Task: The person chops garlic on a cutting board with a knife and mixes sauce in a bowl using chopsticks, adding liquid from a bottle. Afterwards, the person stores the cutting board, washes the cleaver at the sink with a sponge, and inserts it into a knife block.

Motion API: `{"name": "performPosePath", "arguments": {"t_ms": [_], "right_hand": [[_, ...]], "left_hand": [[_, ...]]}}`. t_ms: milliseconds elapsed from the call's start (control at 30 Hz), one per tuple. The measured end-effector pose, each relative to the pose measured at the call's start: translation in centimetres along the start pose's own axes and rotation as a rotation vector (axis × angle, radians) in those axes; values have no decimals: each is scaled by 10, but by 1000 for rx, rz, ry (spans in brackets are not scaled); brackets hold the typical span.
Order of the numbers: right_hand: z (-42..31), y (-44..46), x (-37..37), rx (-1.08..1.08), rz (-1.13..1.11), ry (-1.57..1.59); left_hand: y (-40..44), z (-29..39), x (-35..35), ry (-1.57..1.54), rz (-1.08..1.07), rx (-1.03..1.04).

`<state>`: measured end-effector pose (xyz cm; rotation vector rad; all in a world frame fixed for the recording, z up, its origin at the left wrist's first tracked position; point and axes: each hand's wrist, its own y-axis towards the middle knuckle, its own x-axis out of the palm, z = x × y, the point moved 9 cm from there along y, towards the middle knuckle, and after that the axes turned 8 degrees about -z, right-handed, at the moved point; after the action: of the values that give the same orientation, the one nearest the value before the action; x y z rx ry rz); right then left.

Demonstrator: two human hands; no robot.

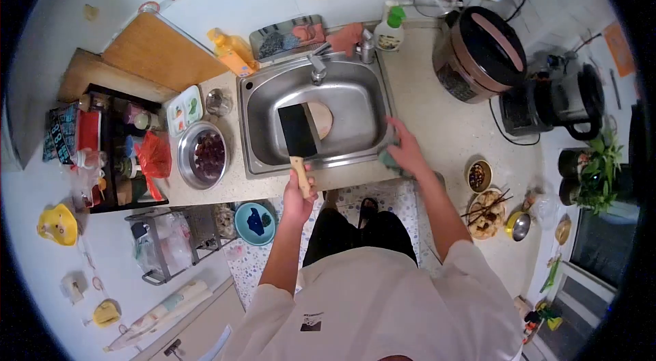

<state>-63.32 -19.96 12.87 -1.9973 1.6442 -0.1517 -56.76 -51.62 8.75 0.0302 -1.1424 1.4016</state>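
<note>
My left hand [298, 193] is wrapped around the light wooden handle of a cleaver [298, 132]. Its broad dark blade is held over the sink [355, 146], pointing away from me. Partly behind the blade, a round pale object [321, 120] shows in the basin; its kind is unclear. At the sink's front right corner, my right hand [408, 149] has a green cloth or scouring pad [389, 159] between thumb and fingers, with part of it covered by the hand. The faucet [318, 73] stands at the back rim.
Left of the sink sits a metal bowl of dark red pieces [208, 156] beside a white tray [184, 109]. An orange bottle [234, 52] and a pump bottle [390, 33] stand behind. To the right are a rice cooker [478, 53], a small bowl [479, 175] and a food bowl with chopsticks [487, 217].
</note>
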Motion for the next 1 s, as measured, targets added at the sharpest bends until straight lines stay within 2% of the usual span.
{"name": "performPosePath", "arguments": {"t_ms": [67,133,200,300,400,433,467,533,633,733,833,933,1000], "right_hand": [[-34,65,0,-132,33,-292],[-50,131,-1,-200,68,-381],[-70,183,-3,-93,92,-532],[-76,253,-14,-1,223,-579],[-74,292,-22,35,283,-498],[-80,299,-25,-124,405,-535],[-66,313,-23,-85,351,-549],[-60,321,-19,-5,244,-576],[-61,315,-18,-25,249,-559],[-61,289,-14,70,303,-611],[-64,260,-1,110,313,-656],[-66,250,19,109,179,-753],[-76,251,23,87,161,-868]], "left_hand": [[25,16,-15,-33,-20,-15],[42,29,-19,-43,-5,-66],[59,40,-27,-33,-19,-96],[82,49,-38,-17,-14,-157],[101,55,-42,-27,2,-221],[107,57,-42,-34,7,-246],[111,61,-41,-27,1,-257],[119,67,-35,-14,-16,-282],[136,68,-34,24,-33,-301],[152,67,-33,56,-32,-339],[168,67,-41,212,88,-359],[196,74,-32,300,-47,-324],[215,71,-31,304,-23,-373]]}}
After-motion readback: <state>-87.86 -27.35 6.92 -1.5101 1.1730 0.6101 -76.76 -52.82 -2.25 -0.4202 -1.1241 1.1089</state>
